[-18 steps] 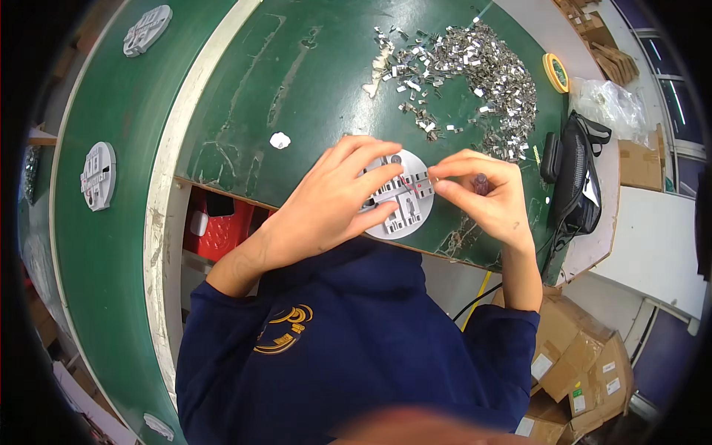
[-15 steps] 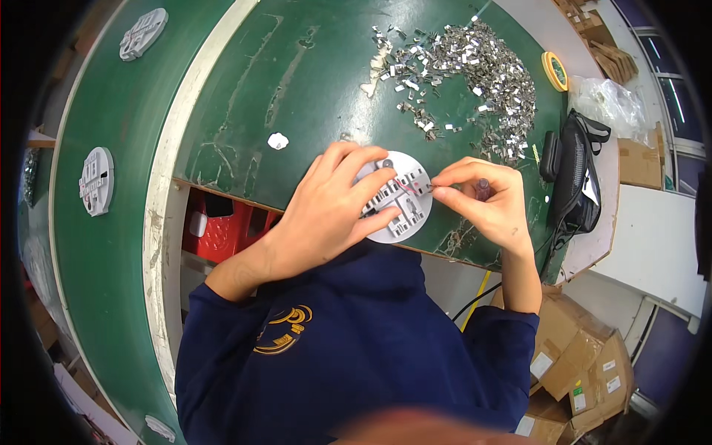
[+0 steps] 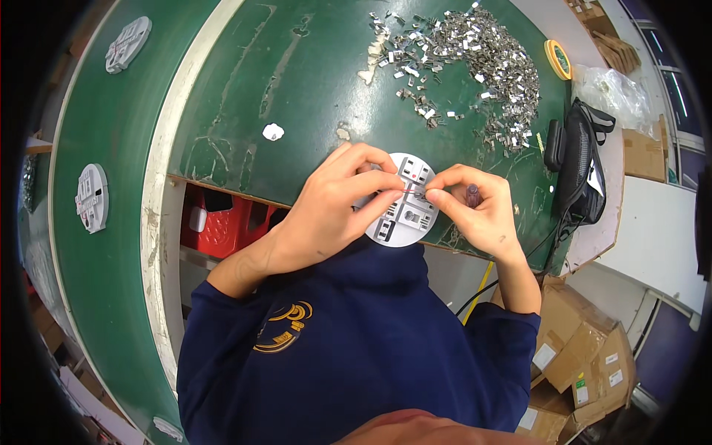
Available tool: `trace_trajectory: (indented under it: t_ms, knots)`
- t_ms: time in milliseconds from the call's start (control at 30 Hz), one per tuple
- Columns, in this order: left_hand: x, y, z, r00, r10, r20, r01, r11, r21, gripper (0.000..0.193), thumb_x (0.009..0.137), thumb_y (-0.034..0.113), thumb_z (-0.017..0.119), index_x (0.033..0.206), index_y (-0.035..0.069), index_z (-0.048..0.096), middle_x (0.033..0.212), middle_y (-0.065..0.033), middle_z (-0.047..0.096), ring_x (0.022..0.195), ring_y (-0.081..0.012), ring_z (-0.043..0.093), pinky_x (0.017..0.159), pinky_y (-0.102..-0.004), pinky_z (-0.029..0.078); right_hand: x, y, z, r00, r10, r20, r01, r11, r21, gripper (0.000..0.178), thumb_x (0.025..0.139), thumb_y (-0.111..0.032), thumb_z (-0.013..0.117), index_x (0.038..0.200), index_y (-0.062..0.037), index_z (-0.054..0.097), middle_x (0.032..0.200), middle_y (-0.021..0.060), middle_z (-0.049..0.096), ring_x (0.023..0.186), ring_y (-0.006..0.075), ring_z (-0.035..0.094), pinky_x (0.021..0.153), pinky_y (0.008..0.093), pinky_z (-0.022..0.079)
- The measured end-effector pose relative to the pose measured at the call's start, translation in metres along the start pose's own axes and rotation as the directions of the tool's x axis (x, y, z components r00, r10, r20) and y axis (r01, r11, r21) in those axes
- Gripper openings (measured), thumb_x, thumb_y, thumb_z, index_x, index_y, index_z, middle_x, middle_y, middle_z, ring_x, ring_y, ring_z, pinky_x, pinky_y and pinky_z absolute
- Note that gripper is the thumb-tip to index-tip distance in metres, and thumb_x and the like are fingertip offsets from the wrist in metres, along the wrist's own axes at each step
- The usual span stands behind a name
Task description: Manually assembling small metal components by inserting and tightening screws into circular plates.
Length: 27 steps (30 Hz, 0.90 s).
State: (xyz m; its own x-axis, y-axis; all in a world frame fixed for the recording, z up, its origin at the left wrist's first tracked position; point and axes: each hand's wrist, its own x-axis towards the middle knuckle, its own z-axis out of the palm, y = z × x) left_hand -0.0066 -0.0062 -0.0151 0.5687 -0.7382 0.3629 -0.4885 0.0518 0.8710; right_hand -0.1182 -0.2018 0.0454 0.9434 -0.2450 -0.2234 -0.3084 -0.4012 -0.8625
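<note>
Pinching over a round plastic base [image 3: 409, 212]

The base is hard, pale and flat, with small blocks and dark slots on top. It lies near the edge of the smooth, scratched green desk [image 3: 237, 111], right under the fingertips. The left hand [image 3: 326, 204] has a narrow grip, pinching a thin red wire [image 3: 411, 192] just over the base. The right hand [image 3: 486, 221] is pinched too, just beside it; I cannot tell what its fingertips hold. A dark tool handle [image 3: 472, 196] is tucked in its curled fingers. Farther up the desk is a big pile of shiny little metal clips [image 3: 504, 78]. A soft black bag [image 3: 581, 163] lies on the right. Under the desk, a red plastic basket [image 3: 228, 239] holds something white [image 3: 197, 219]. Brown cardboard boxes [image 3: 575, 341] sit at the lower right.
</note>
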Motion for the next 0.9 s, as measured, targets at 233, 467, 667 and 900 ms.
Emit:
trace_trajectory:
  t_ms: [233,467,667,900]
  knots:
    - [0.001,0.000,-0.008,0.995,0.065,0.072,-0.065,0.998,-0.001,0.018,0.075,0.002,0.080,0.092,0.007,0.074,0.106,-0.0031,0.063,0.075,-0.0151,0.052,0.065,-0.0289,0.046,-0.004,0.005,0.010,0.988,0.128,-0.086,-0.117,0.985,0.128,0.007,0.089,-0.005,0.071,0.095,-0.0005,0.071,0.076,-0.0027,0.069,0.056,-0.0016,0.046,0.048,0.0193,0.035]
    - [-0.008,0.012,0.017,0.995,-0.022,-0.095,0.021,1.000,-0.018,0.021,0.075,0.002,0.079,0.096,0.007,0.074,0.101,-0.0031,0.062,0.067,-0.0135,0.048,0.061,-0.0274,0.043,-0.006,-0.001,-0.001,0.985,0.170,0.029,-0.172,0.976,0.135,0.008,0.088,-0.005,0.072,0.095,-0.0011,0.071,0.081,-0.0013,0.068,0.059,-0.0002,0.049,0.050,0.0196,0.036]
    - [-0.004,0.014,0.012,0.999,-0.028,-0.020,0.029,0.997,0.068,0.018,0.079,0.002,0.076,0.096,0.006,0.072,0.098,-0.0039,0.060,0.071,-0.0160,0.052,0.063,-0.0301,0.045,0.000,0.005,-0.003,0.994,-0.099,0.041,0.096,0.994,0.055,0.009,0.087,-0.004,0.073,0.096,-0.0017,0.072,0.092,0.0023,0.066,0.066,0.0032,0.052,0.054,0.0219,0.038]
    - [-0.002,0.013,0.009,0.998,-0.062,0.005,0.062,0.998,-0.001,0.017,0.080,0.002,0.075,0.096,0.005,0.072,0.098,-0.0040,0.060,0.071,-0.0158,0.052,0.063,-0.0296,0.045,0.004,-0.001,-0.002,0.997,-0.012,0.082,0.005,0.995,0.096,0.010,0.086,-0.003,0.073,0.096,-0.0019,0.073,0.092,0.0028,0.067,0.067,0.0049,0.053,0.055,0.0223,0.039]
